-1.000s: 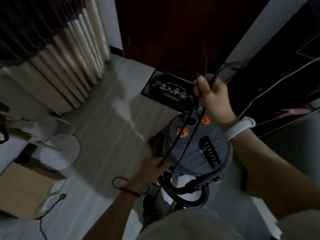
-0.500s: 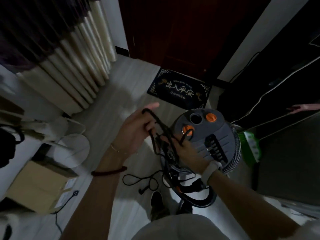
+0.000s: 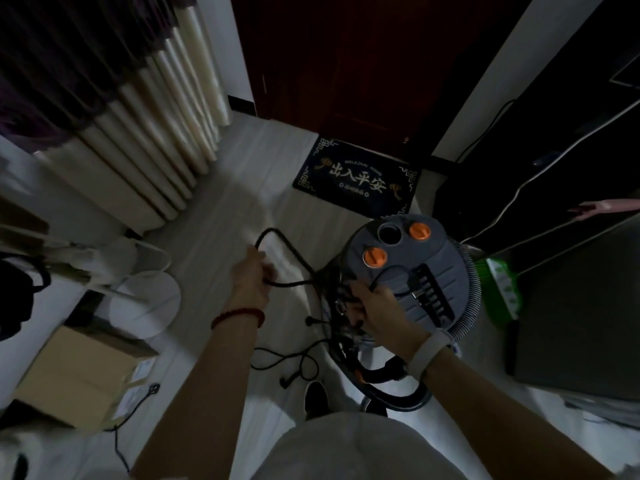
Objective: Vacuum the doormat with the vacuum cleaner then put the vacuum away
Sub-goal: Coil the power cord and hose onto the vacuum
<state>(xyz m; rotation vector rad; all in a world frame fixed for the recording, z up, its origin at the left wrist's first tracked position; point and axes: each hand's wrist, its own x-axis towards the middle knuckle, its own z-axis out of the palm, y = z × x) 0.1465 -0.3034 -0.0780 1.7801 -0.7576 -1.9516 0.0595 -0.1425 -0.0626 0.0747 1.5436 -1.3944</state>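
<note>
Your left hand (image 3: 251,275) sits at the centre of the frame, fingers curled round the black cord (image 3: 277,237). The cord loops up above that hand and runs right to the vacuum (image 3: 408,271). Your right hand (image 3: 374,306) is just right of centre, resting on the left edge of the vacuum's grey lid, its fingers curled in among the bunched cord there; it appears to grip the cord, though the tangle is dark and hard to read. The two hands are near each other, with a short stretch of cord between them.

The vacuum stands on the floor (image 3: 214,220) right of centre, touching your right hand, with its ribbed hose (image 3: 472,289) wrapped round its right side. The doormat (image 3: 356,178) lies above the vacuum, in front of the dark door (image 3: 346,64), well apart from both hands. More cord and a plug (image 3: 287,381) lie loose on the floor below the left hand, near your shoe (image 3: 315,400). A cardboard box (image 3: 79,375) sits at lower left.
</note>
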